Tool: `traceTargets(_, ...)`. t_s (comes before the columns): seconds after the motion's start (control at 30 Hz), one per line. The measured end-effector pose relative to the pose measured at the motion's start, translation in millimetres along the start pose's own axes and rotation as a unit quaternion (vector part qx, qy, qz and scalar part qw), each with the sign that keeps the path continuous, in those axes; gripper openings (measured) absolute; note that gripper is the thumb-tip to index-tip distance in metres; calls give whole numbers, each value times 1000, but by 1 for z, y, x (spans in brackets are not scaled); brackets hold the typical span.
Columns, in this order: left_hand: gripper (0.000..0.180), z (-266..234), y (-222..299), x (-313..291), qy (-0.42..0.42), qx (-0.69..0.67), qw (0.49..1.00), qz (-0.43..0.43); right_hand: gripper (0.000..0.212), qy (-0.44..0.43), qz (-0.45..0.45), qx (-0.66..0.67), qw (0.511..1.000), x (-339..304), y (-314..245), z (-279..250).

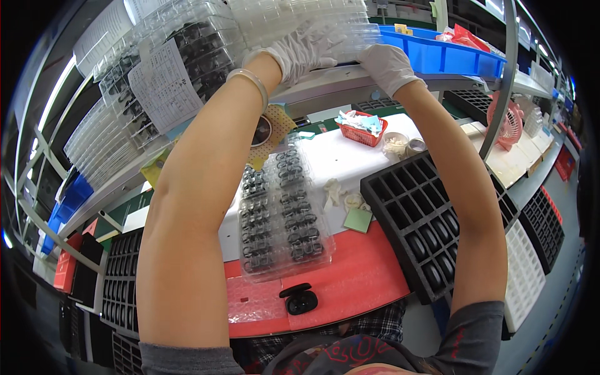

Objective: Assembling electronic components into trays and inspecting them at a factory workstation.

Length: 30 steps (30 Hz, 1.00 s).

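Observation:
Both my arms reach up to a shelf holding a stack of clear plastic trays (350,34). My left hand (303,55), in a white glove, lies against the stack's front with its fingers stretched out. At the stack's right lower corner, my right hand (386,65), also gloved, has its fingers closed around the tray edge. Below, a clear tray (284,215) filled with small black parts lies on the bench. On the red mat (356,275) nearer me sits a black earbud case (300,299) with its lid up.
Black compartment trays (406,215) stand at the right, some slots filled. A red basket (364,128) with scraps and small jars (395,145) sit at the back. A blue bin (437,55) is on the shelf. Loaded trays with a paper sheet (164,87) are stacked at left.

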<state>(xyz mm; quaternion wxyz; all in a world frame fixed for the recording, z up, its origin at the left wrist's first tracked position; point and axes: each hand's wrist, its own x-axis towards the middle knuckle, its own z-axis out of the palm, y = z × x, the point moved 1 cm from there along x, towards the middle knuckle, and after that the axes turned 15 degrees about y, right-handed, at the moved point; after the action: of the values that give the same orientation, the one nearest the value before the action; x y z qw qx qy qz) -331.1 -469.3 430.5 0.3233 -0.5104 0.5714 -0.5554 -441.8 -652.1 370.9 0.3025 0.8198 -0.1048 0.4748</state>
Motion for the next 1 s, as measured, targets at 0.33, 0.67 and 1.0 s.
traceTargets(0.33,45,82,21,-2,220,-71,967,-109,19,108,119,144,977,-4,-22,-12)
traceTargets(0.67,38,59,27,-8,254,235,938,-9,36,170,69,173,968,9,-24,-5)
traceTargets(1.0,45,54,30,-10,225,149,961,-64,8,99,-99,64,988,46,-31,15)
